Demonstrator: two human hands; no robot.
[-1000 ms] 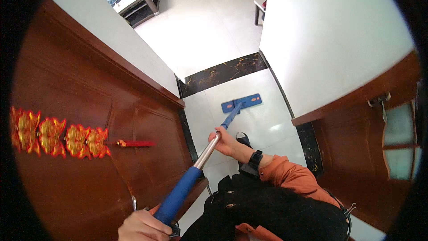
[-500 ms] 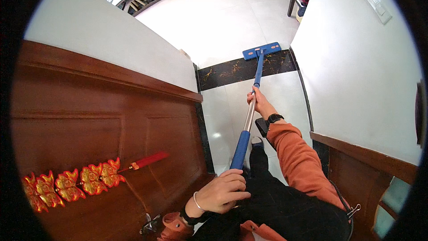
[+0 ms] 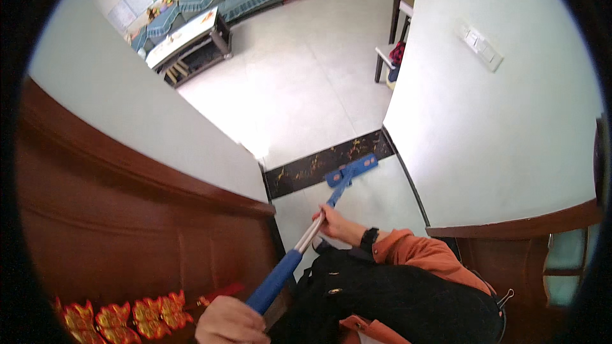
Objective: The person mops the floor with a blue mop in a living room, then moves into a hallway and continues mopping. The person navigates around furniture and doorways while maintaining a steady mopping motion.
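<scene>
I hold a flat mop with a blue grip and a silver pole [image 3: 308,234]. Its blue rectangular mop head [image 3: 352,171] lies on the pale tiles, touching or just short of the dark marbled threshold strip [image 3: 299,174]. My right hand [image 3: 336,225], with a dark watch at the wrist, is wrapped round the pole below the mop head. At the lower edge my left hand [image 3: 231,322] is closed over the top end of the blue grip. Its wrist is cut off by the picture's edge.
Brown wooden door [image 3: 127,229] stands at left, hung with red and gold ornaments [image 3: 153,317]. White wall [image 3: 497,127] with light switches [image 3: 481,50] rises at right. Beyond the threshold are a low table [image 3: 191,38], a blue-green sofa [image 3: 236,3] and a stool [image 3: 386,57].
The mop head has come back from the threshold strip toward me. My left hand has moved left and down with the grip. The view has tilted up, showing more of the room.
</scene>
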